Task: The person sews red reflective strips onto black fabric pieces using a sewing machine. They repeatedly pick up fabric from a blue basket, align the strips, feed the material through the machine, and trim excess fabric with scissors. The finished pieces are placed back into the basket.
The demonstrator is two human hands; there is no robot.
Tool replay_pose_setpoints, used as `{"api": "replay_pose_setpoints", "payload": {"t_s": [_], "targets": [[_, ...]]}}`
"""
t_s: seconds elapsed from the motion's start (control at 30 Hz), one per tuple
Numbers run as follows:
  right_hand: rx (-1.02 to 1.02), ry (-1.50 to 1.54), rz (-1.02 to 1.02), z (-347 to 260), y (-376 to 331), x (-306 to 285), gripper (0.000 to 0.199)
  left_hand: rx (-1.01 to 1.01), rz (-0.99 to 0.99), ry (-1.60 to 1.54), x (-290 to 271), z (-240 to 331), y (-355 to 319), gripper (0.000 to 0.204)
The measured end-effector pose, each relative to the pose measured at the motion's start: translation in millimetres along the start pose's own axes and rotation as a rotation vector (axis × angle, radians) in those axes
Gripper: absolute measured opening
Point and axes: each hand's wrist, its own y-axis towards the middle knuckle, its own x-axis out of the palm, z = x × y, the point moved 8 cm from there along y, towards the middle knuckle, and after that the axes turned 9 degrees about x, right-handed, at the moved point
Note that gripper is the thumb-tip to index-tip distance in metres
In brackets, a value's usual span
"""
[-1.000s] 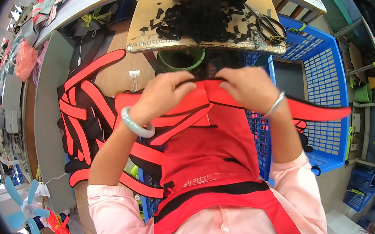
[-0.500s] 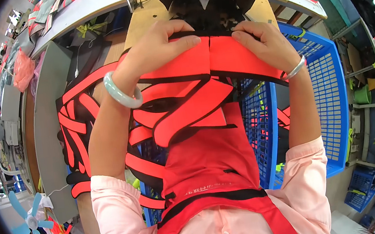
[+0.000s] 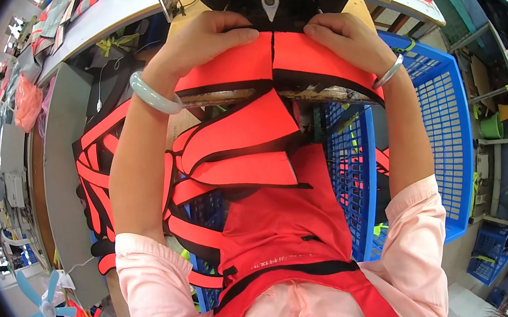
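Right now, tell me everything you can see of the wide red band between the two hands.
The wide red band looks like smooth, bright cloth with black edging. A dark, near-vertical line crosses its middle, a seam or a join; I cannot tell which. It runs crosswise just below a pointed metal part, its right side sloping down to the right wrist. The left hand and right hand grip its upper edge, thumbs on the red face.

Wooden table [image 3: 360,5]: red-black strip [image 3: 317,57] over front edge, contact unclear | white table [image 3: 101,24]: grey-red fabric pieces [image 3: 59,23], left end
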Motion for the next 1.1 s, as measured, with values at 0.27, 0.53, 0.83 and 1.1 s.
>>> {"api": "replay_pose_setpoints", "payload": {"t_s": [0.27,0.53,0.83,1.1], "targets": [[-0.032,0.063,0.045,-3,7,-6,0.034,-0.02,0.027,-0.007,-11,-2,3,0.034],[-0.013,0.021,0.198,13,10,-34,0.039,-0.017,0.08,-0.094,-19,2,4,0.037],[0.417,0.536,-0.248,5,-115,57,0.039,-0.02,-0.185,0.238,33,31,-79,0.025],[0.698,1.264,-0.059,5,-190,173,0.025,-0.158,0.117,-0.488,107,8,-155,0.022]]}}
